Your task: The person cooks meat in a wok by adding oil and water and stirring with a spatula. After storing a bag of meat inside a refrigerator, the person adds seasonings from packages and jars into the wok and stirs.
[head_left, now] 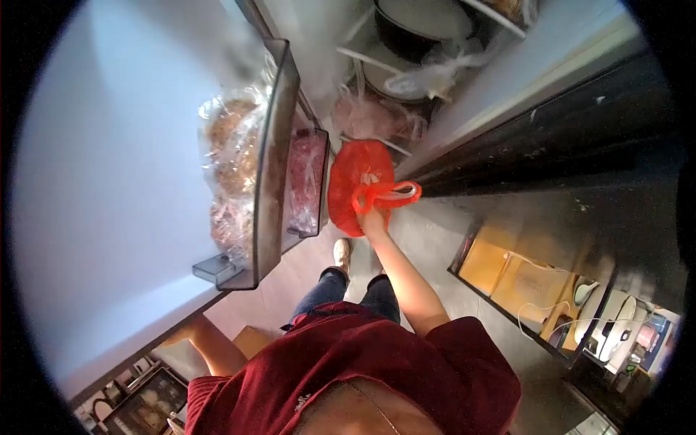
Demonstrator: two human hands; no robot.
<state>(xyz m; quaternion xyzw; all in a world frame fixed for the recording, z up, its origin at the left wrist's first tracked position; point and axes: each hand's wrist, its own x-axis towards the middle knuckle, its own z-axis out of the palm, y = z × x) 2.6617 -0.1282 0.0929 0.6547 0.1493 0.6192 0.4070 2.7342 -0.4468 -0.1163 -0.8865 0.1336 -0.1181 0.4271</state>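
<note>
A red plastic bag (360,163) hangs from my right hand (373,220), which is closed around its gathered, looped handles. What is inside the bag cannot be made out. The bag is in front of the open refrigerator, beside the lower door bin (307,185). At the outer edge of the refrigerator door (123,217), my left hand (181,333) grips the door, with its fingertips mostly hidden. Clear plastic bags of food (235,167) fill the upper door bin (270,210).
Inside the refrigerator, a dark pot (417,32) and a pinkish plastic bag (373,116) sit on shelves. To the right stands a low dark-framed unit with orange-brown boxes (507,272), a white cable and a white appliance (616,326). My legs and a white shoe (341,254) are below.
</note>
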